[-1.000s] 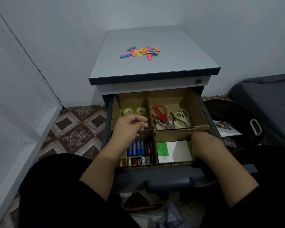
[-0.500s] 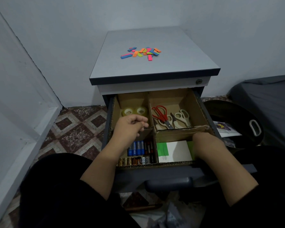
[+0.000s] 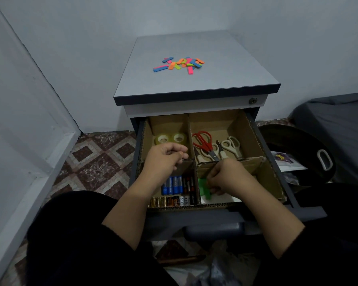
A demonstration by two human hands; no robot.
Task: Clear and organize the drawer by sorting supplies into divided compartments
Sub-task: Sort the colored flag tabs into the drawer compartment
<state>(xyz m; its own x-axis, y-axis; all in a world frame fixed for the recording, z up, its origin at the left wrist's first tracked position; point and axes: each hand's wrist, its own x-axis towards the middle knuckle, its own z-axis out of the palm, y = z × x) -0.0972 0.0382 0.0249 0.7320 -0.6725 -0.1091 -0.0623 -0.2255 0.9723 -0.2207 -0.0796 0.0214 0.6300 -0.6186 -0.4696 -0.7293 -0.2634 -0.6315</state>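
A person sits facing a small grey cabinet [image 3: 194, 65] whose top drawer [image 3: 293, 205] is pulled open. A cardboard divider [image 3: 194, 162] splits the drawer into four compartments.

At 11 o'clock in the drawer, two rolls of clear tape [image 3: 171, 138] lie side by side. At 1 o'clock lie red-handled scissors [image 3: 205, 142] and white-handled scissors [image 3: 230, 146], close together. At 7 o'clock, batteries [image 3: 175, 189] are packed in rows, blue ones behind, gold and black ones in front. At 5 o'clock sits a white pad [image 3: 221, 198] with green sticky notes [image 3: 205, 187] on it.

The left hand [image 3: 163, 159] hovers over the divider between the tape and battery compartments, fingers curled loosely; it seems to hold nothing, though the fingertips are hard to make out. The right hand [image 3: 225, 176] reaches into the 5 o'clock compartment and pinches the green sticky notes. It hides much of the white pad.

On the cabinet top, at 12 o'clock, lies a loose heap of coloured sticky tabs [image 3: 180, 64] in blue, orange, pink and green. At 3 o'clock, beside the cabinet, a dark round bin [image 3: 298, 145] with a white handle is partly cut off by the drawer. Patterned floor tiles [image 3: 99, 159] show at 9 o'clock. Dark clothing fills the bottom edge.
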